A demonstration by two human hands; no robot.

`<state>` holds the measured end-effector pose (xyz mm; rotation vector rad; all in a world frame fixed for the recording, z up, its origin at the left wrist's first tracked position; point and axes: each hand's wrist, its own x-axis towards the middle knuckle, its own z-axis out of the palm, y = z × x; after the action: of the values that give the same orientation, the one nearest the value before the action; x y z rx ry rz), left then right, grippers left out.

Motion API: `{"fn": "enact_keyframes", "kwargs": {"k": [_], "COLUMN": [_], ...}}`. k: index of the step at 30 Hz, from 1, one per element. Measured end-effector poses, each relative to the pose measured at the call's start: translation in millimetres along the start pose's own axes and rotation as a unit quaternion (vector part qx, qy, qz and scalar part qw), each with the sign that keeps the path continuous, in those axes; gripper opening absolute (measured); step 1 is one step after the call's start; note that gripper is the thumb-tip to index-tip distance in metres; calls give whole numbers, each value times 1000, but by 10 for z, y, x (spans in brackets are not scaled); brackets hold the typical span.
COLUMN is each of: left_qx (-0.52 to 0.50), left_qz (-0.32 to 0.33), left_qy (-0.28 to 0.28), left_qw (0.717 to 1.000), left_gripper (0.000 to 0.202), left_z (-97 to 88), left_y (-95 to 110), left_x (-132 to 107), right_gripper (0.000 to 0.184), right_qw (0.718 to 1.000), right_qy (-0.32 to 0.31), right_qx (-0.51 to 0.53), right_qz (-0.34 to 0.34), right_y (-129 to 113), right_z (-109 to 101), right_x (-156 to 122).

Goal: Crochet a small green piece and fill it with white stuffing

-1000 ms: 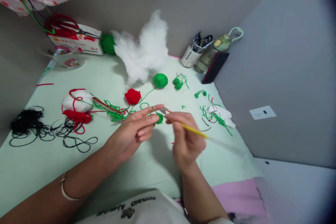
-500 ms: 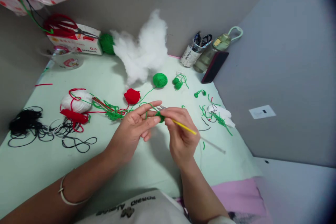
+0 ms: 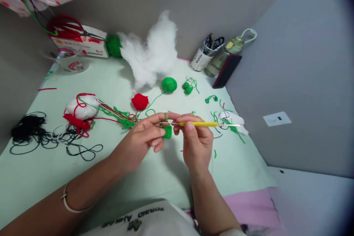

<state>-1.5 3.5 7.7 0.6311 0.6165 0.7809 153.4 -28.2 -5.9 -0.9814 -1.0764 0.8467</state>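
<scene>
My left hand pinches a small green crochet piece between thumb and fingers, with green yarn running over its index finger. My right hand grips a yellow-handled crochet hook, held level, its metal tip pointing left into the green piece. Both hands hover over the pale green table cover. The green strand leads back toward a green yarn ball and a tangle of green yarn.
A red crochet piece, a white yarn ball with red yarn, black yarn, white stuffing, a pen jar, a bottle, a phone and a box with red scissors surround the hands.
My right hand has swung the hook from pointing down-right to lying level. The green piece now hangs below the hook, and my left index finger has curled in.
</scene>
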Motion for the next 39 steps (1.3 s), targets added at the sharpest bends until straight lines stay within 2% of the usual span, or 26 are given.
{"fn": "enact_keyframes", "kwargs": {"k": [4, 9, 14, 21, 26, 39], "left_qx": [90, 133, 127, 99, 84, 118], "left_qz": [37, 38, 39, 42, 44, 39], "left_qy": [30, 35, 53, 64, 61, 49], "left_qw": [995, 990, 990, 992, 994, 991], "left_gripper": [36, 35, 31, 24, 11, 12], "left_z": [2, -18, -18, -11, 8, -17], "left_y": [-42, -28, -14, -1, -4, -12], "left_x": [-4, 7, 12, 21, 28, 24], "right_gripper": [16, 19, 20, 21, 20, 19], "right_qw": [999, 999, 999, 998, 999, 999], "right_qy": [-9, 1, -3, 64, 48, 33], "right_qx": [-48, -36, -26, -22, 1, -32], "right_qz": [-3, 23, 35, -6, 2, -21], "right_y": [13, 36, 39, -17, -18, -30], "right_z": [14, -34, -41, -46, -64, -31], "right_x": [-16, -4, -2, -6, -12, -37]}}
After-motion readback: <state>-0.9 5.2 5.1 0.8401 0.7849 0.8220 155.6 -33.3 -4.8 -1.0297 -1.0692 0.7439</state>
